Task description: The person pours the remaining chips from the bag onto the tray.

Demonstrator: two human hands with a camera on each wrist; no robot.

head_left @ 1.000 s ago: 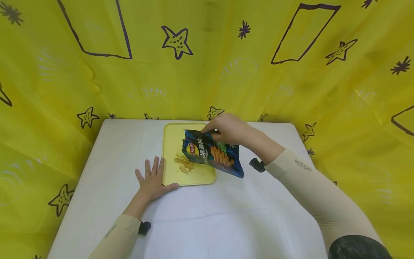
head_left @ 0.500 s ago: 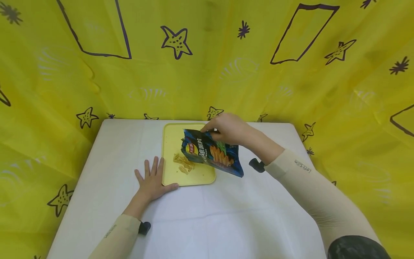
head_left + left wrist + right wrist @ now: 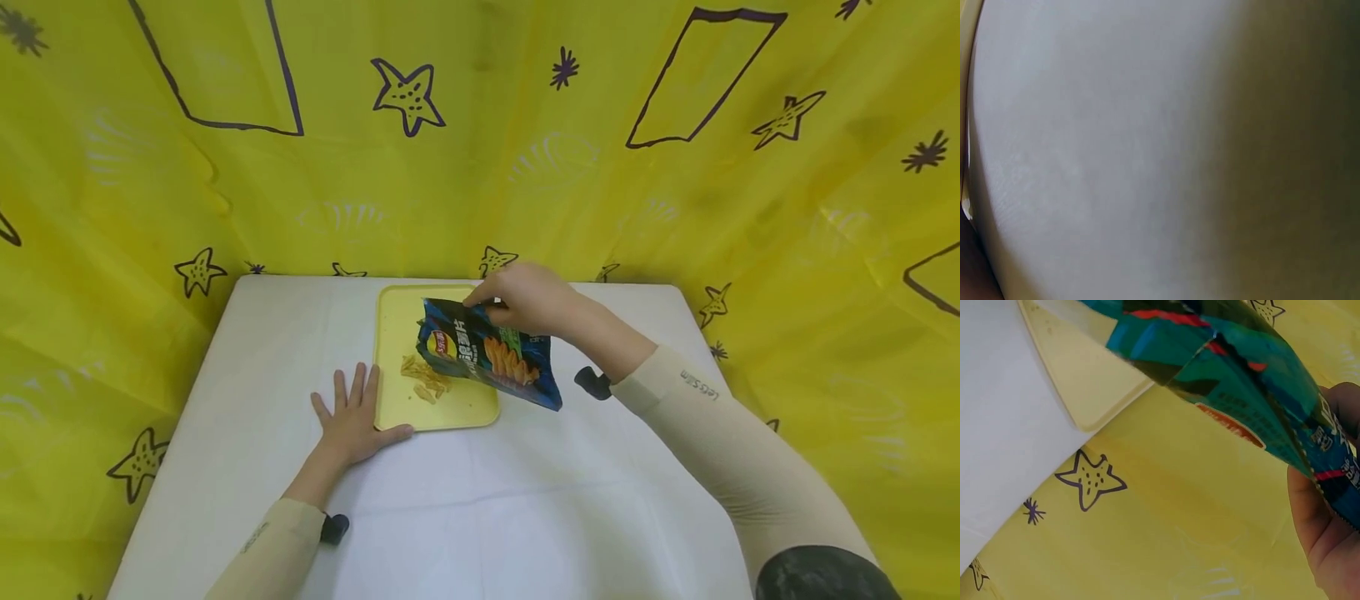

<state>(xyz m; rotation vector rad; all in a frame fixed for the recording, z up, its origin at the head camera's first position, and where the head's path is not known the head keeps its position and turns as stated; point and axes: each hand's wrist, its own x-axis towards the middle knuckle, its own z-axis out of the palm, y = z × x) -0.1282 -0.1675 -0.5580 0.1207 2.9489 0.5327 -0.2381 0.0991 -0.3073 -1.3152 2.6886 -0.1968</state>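
My right hand (image 3: 528, 298) pinches the upper edge of a dark blue bag of potato chips (image 3: 491, 354), tilted with its left end low over a yellow tray (image 3: 393, 329). In the right wrist view the bag's teal back (image 3: 1241, 394) runs up from the fingers (image 3: 1310, 506). A small heap of chips (image 3: 426, 379) lies on the tray just below the bag's left end. My left hand (image 3: 352, 421) rests with fingers spread at the tray's near left corner, its thumb along the near edge. The left wrist view is mostly blurred white cloth.
A white cloth (image 3: 480, 517) covers the table under the tray. Behind the table hangs a yellow curtain (image 3: 480, 192) with starfish drawings. A few crumbs lie on the tray near the chips.
The bag and right hand have shifted very slightly left in the head view. The left hand, tray and chips look the same.
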